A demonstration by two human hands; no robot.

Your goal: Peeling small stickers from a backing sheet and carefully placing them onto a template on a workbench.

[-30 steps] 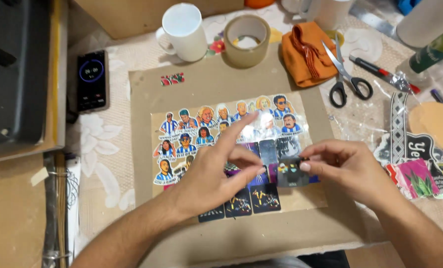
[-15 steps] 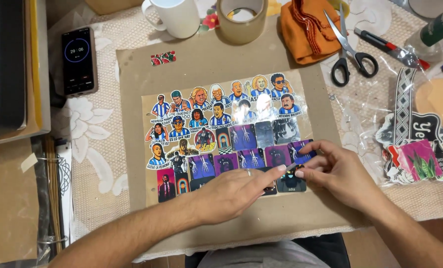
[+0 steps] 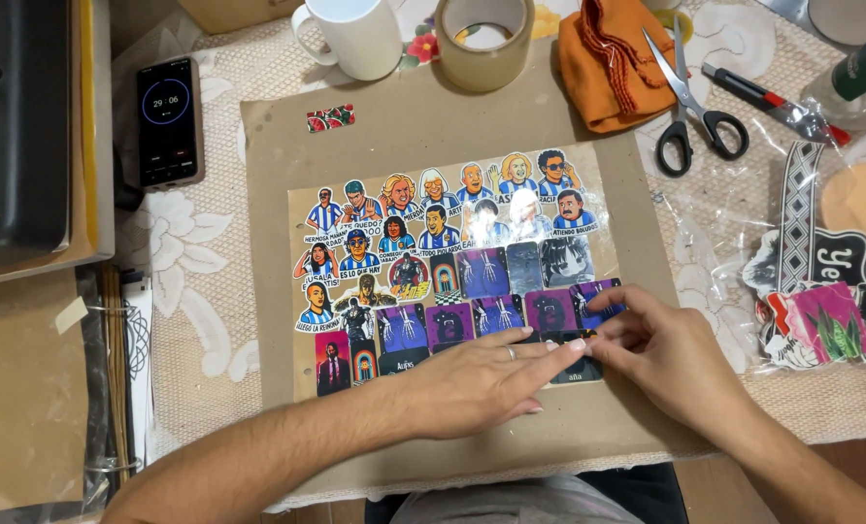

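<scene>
On table [image 3: 210,233], under lace cloth: brown cardboard sheet [image 3: 433,126] carrying sticker collage [image 3: 443,262] of cartoon figures above, dark purple cards below. Left hand [image 3: 472,383] laid flat, palm down, fingers extended together, pressing bottom row of collage. Right hand [image 3: 671,359] just beside, fingertips [image 3: 616,325] pinching edge of small dark sticker [image 3: 574,354] at lower right corner of collage, touching left fingertips. Beyond sheet: white mug [image 3: 350,37], tape roll [image 3: 484,41], orange cloth [image 3: 613,63], scissors [image 3: 690,107]. Left of sheet: phone [image 3: 168,121] showing timer. Right of sheet: clear bag of stickers [image 3: 821,291].
</scene>
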